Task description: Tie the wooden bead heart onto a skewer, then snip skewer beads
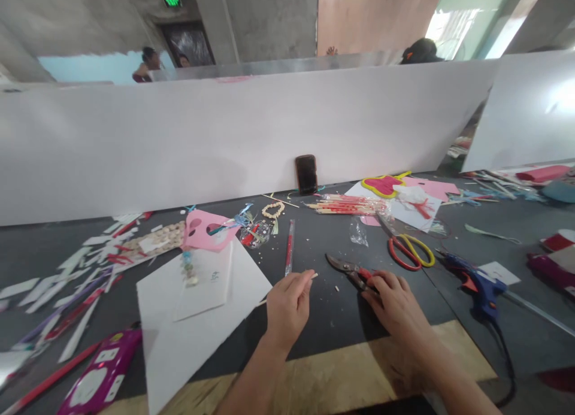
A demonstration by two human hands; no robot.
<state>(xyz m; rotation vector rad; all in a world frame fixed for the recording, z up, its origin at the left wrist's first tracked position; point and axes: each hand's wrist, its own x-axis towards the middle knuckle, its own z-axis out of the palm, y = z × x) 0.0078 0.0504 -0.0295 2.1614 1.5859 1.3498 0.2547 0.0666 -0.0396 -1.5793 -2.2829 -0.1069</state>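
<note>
My left hand is closed in a pinch round a thin pale wooden stick, whose short end pokes out past the fingertips. Most of the stick is hidden by the hand. My right hand wraps over the handles of the pruning shears, which lie low over the table with their blades pointing left. A small cut piece of stick rests between the two hands. Just beyond my left hand lies a narrow red strip in clear wrapping.
Red-and-yellow scissors and a blue glue gun lie on the right. White card, a pink cutout and a purple device are on the left. A phone leans against the white partition, near bundled sticks.
</note>
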